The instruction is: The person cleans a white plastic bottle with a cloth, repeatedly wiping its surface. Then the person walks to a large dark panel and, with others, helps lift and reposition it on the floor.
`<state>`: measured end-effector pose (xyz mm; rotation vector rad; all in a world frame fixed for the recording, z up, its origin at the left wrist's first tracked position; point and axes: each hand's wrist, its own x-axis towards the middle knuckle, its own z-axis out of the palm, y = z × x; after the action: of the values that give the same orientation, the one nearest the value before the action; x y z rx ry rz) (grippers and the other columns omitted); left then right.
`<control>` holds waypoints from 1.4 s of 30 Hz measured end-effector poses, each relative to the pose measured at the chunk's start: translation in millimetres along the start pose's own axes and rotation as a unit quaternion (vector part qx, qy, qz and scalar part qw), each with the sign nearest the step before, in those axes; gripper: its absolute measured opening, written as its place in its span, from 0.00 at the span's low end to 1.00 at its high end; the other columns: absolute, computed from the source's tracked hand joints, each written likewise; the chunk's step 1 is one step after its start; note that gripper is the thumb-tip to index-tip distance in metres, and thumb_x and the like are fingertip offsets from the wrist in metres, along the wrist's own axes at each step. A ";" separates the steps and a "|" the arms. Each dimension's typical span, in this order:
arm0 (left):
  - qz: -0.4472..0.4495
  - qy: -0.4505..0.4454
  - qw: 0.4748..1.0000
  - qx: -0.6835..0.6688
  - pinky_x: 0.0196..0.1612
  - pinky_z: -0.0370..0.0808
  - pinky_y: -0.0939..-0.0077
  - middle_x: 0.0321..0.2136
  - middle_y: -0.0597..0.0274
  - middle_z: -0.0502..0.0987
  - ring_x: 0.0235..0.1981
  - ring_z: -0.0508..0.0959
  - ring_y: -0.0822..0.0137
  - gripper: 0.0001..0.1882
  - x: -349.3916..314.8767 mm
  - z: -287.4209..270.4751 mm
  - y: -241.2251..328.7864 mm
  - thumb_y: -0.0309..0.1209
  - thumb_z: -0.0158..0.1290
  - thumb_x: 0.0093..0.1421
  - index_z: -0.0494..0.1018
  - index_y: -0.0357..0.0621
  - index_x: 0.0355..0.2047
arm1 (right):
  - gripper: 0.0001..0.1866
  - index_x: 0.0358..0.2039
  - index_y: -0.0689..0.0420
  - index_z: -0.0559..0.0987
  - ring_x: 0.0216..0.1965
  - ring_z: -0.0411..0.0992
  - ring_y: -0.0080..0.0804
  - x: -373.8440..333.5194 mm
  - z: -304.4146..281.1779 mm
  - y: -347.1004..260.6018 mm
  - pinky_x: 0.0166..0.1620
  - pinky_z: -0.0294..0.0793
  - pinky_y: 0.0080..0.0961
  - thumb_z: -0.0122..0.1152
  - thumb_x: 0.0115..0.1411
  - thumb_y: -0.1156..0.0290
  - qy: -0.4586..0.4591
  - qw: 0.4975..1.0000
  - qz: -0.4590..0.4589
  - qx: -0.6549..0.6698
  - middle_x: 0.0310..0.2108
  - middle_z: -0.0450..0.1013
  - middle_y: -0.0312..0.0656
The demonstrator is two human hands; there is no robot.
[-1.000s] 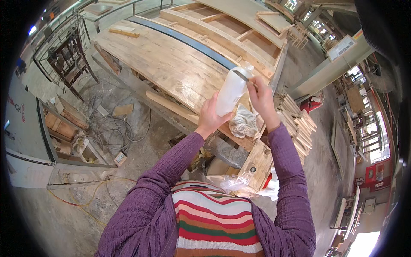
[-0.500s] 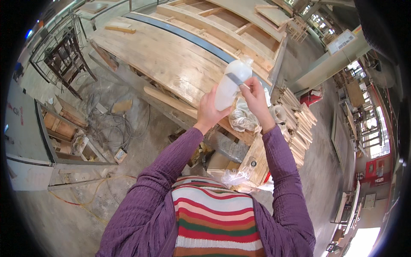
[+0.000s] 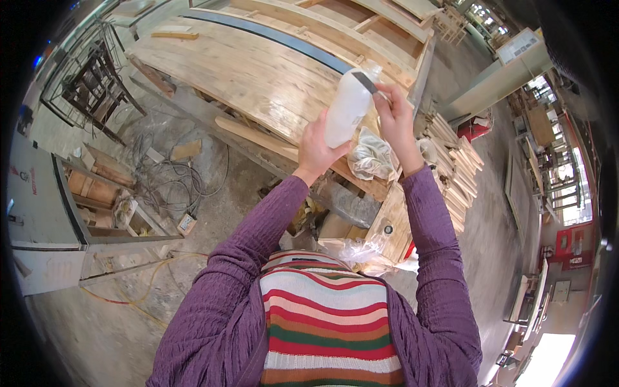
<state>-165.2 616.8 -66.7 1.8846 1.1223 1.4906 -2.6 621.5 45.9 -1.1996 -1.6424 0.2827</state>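
Note:
A white plastic bottle (image 3: 345, 113) is tilted above the workbench, its neck pointing away from me and a little to the right. My left hand (image 3: 316, 148) wraps round its lower end. Between the thumb and fingers of my right hand (image 3: 397, 119) is a flat dark grey blade (image 3: 365, 82), which lies across the bottle's shoulder near the neck. My right fingers hide the blade's near end, so its handle, if any, cannot be made out. Beneath my right wrist, a crumpled white cloth (image 3: 372, 156) rests at the bench's corner.
The wooden workbench (image 3: 245, 74) stretches away to the left, with a small wood strip (image 3: 174, 35) on it. Behind lies a wooden frame (image 3: 335, 39). Stacked wood sticks (image 3: 454, 174) stand at the right. Tangled cables (image 3: 177, 184) and an open-sided cabinet (image 3: 48, 200) are at the left.
Both hands have risen slightly with the bottle. My right hand has moved up and right, and the blade has shifted from across the bottle's middle to its shoulder, now slanting more steeply.

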 end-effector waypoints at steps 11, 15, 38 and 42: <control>-0.022 -0.013 0.999 -0.020 0.51 0.71 0.53 0.47 0.47 0.75 0.49 0.73 0.46 0.47 0.4 -2.9 2.2 0.39 0.69 0.45 0.59 0.44 0.64 | 0.10 0.47 0.57 0.76 0.26 0.70 0.21 -3.7 -4.8 -8.7 0.30 0.69 0.20 0.58 0.65 0.74 0.000 1.000 -0.003 -0.008 0.30 0.77 0.41; 0.007 -0.004 1.000 0.012 0.51 0.71 0.54 0.47 0.46 0.74 0.49 0.73 0.45 0.47 -0.9 -1.8 0.0 0.39 0.69 0.46 0.58 0.43 0.64 | 0.11 0.47 0.56 0.77 0.28 0.76 0.32 4.1 -13.9 -21.5 0.32 0.74 0.25 0.58 0.64 0.76 0.016 0.987 -0.074 -0.142 0.30 0.77 0.49; 0.000 -0.004 1.000 0.008 0.50 0.71 0.53 0.47 0.47 0.74 0.49 0.73 0.47 0.48 -3.2 -0.2 -0.9 0.40 0.70 0.46 0.58 0.42 0.64 | 0.11 0.45 0.52 0.77 0.34 0.79 0.43 9.9 -11.1 -29.4 0.35 0.78 0.33 0.59 0.62 0.73 -0.014 0.969 -0.110 -0.220 0.37 0.78 0.46; -0.023 -0.010 1.000 -0.012 0.50 0.71 0.54 0.47 0.46 0.74 0.49 0.73 0.46 0.47 0.6 1.3 3.4 0.38 0.69 0.46 0.59 0.43 0.64 | 0.11 0.44 0.51 0.79 0.34 0.79 0.44 -11.0 1.7 -11.8 0.35 0.78 0.34 0.60 0.60 0.75 -0.111 0.933 -0.151 -0.306 0.35 0.77 0.44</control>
<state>-162.9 615.7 -64.1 1.8412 1.1252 1.4514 -11.1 607.7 46.7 -1.3705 -2.1746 -0.3291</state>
